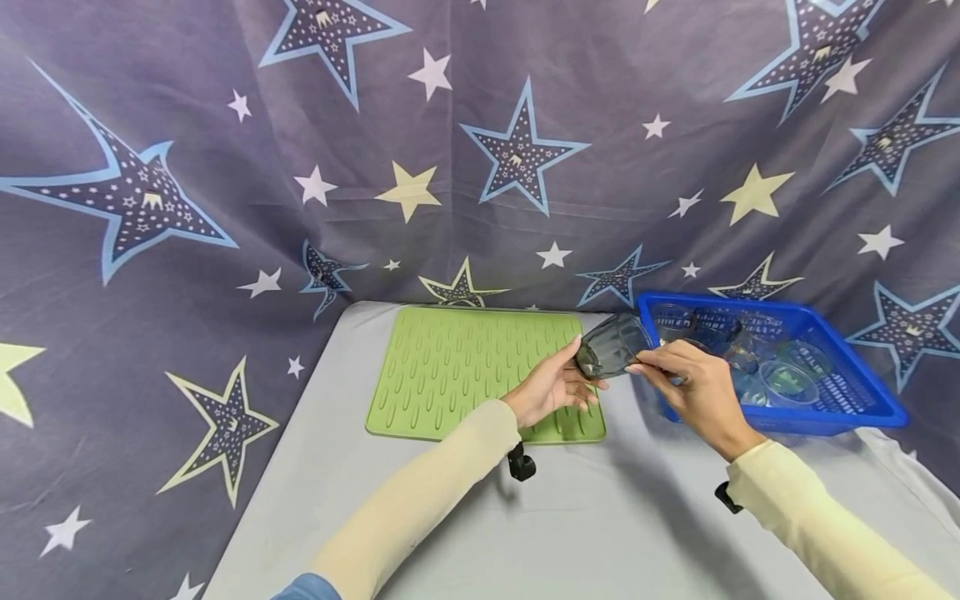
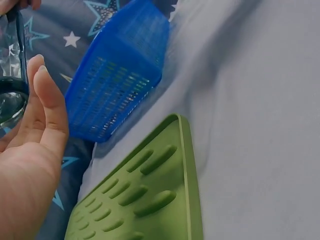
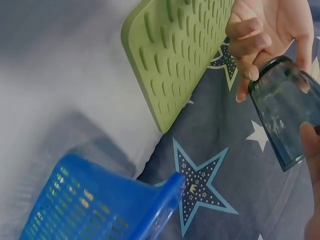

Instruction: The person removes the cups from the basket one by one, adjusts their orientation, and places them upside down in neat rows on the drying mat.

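A smoky grey drinking glass [image 1: 613,346] is held tilted, nearly on its side, above the table between the green mat and the blue basket. My right hand [image 1: 693,387] pinches its right end between thumb and fingers. At the other end, my left hand [image 1: 551,387] has its thumb on one side of the glass and fingers on the other. Those left fingers [image 3: 248,42] curl near the dark ring of the glass in the right wrist view, and the left thumb shows through the clear wall. Only part of the glass [image 2: 11,60] appears in the left wrist view.
A green ridged mat [image 1: 450,367] lies on the white-covered table [image 1: 480,517], under and left of my left hand. On the right, a blue perforated basket [image 1: 885,400] contains several clear and tinted glasses [image 1: 787,383]. A star-patterned curtain [image 1: 480,233] hangs behind the table.
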`<state>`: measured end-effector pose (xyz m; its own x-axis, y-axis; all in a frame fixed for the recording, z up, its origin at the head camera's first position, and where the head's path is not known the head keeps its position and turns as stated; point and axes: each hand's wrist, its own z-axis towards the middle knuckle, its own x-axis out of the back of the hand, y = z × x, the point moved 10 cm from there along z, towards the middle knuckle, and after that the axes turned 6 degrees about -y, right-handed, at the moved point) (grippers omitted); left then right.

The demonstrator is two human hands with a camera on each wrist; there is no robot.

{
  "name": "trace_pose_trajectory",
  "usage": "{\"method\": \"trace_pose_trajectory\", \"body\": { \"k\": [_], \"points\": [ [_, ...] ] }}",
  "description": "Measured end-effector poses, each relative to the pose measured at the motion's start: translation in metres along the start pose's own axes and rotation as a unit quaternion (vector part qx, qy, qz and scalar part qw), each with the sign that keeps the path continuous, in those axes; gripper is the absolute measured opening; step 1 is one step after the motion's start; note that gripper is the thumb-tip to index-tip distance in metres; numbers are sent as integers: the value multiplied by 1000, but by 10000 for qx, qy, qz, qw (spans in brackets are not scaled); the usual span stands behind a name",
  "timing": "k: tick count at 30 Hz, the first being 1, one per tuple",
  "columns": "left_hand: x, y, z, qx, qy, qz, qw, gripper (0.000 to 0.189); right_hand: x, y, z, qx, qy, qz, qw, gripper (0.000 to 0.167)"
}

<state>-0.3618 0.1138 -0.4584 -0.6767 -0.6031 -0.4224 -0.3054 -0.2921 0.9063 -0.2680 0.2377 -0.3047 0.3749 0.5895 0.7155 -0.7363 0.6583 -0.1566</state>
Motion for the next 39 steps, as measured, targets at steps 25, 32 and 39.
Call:
{"method": "trace_pose_trajectory", "body": {
  "k": [25,32,39],
  "points": [
    [51,15,-24,-418,839,-40,9956,39,-26,32,-39,-1329,-682,-722,9861,16],
    [88,24,-51,-122,1414,934,9855,54,-27,40,-63,-1578,-928,-987,9781,9],
    [126,46,-81,-39,2181,1705,9609,75,-19,40,-73,-1411,-492,-1323,9799,24]
  ]
}}
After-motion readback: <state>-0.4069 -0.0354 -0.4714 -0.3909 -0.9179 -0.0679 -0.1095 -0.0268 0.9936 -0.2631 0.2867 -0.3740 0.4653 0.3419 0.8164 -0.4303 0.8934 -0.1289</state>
